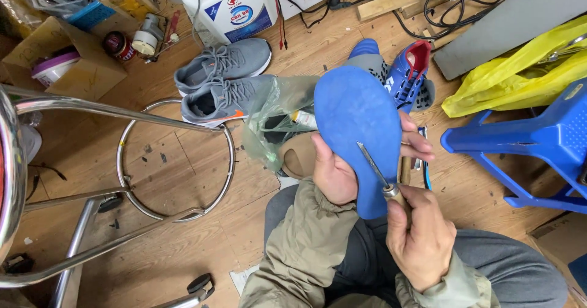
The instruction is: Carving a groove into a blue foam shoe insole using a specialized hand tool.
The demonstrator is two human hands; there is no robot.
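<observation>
My left hand (333, 173) grips the edge of a blue shoe sole (358, 118), held upright over my lap with its flat side facing me; fingertips wrap around its right edge. My right hand (422, 237) is closed around the wooden handle of a thin metal awl (374, 170), whose tip rests against the lower part of the sole. Behind the sole stands a blue shoe upper with a red lining (408, 75).
A pair of grey sneakers (223, 81) lies on the wooden floor beside a clear plastic bag (275, 112). A metal stool frame (122, 179) fills the left. A blue plastic stool (532, 143) and a yellow bag (520, 75) sit on the right. Cardboard boxes and a white jug stand behind.
</observation>
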